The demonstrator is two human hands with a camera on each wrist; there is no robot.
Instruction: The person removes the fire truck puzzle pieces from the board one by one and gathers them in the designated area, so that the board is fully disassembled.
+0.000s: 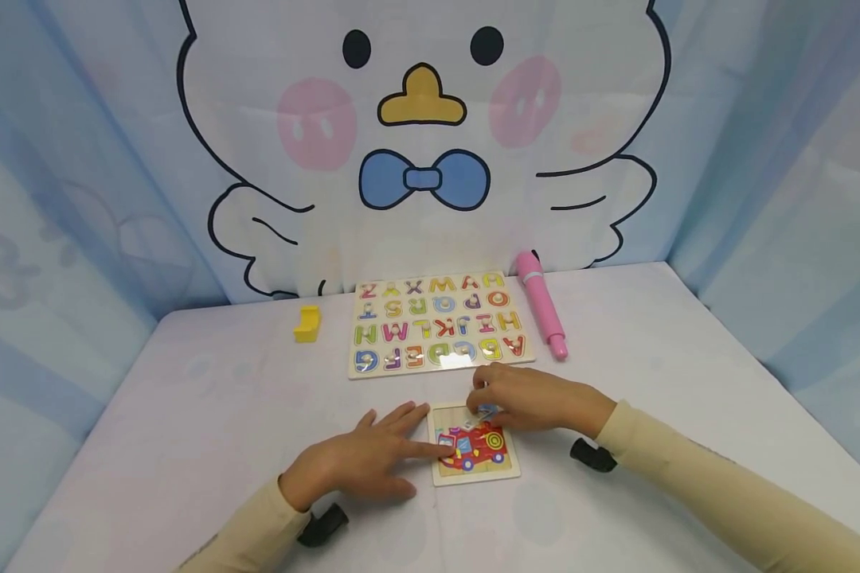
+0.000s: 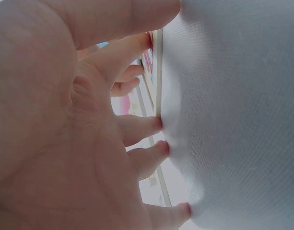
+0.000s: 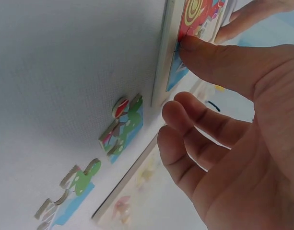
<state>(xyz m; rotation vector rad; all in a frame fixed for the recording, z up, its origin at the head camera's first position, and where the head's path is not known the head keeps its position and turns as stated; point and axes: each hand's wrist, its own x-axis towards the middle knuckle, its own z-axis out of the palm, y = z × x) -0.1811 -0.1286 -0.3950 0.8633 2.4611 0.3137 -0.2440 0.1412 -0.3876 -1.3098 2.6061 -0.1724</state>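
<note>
A small wooden puzzle tray [image 1: 476, 479] lies on the table, with a red fire truck picture [image 1: 478, 452] inside it. My left hand [image 1: 361, 461] is spread at its left side; the index finger reaches over the rim and touches the truck's front. In the head view my right hand [image 1: 523, 398] covers the tray's far right corner, a blue puzzle piece [image 1: 486, 411] between thumb and fingers. From the right wrist, the thumb lies against the blue piece [image 3: 176, 72] near the tray corner; the visible other fingers curve loosely apart from it. Bare wood shows at the tray's far left.
Loose puzzle pieces [image 3: 127, 127] lie beside the tray in the right wrist view, hidden in the head view. Behind the tray is an alphabet board [image 1: 440, 322], with a pink pen-shaped toy [image 1: 542, 302] to its right and a yellow block [image 1: 306, 325] to its left.
</note>
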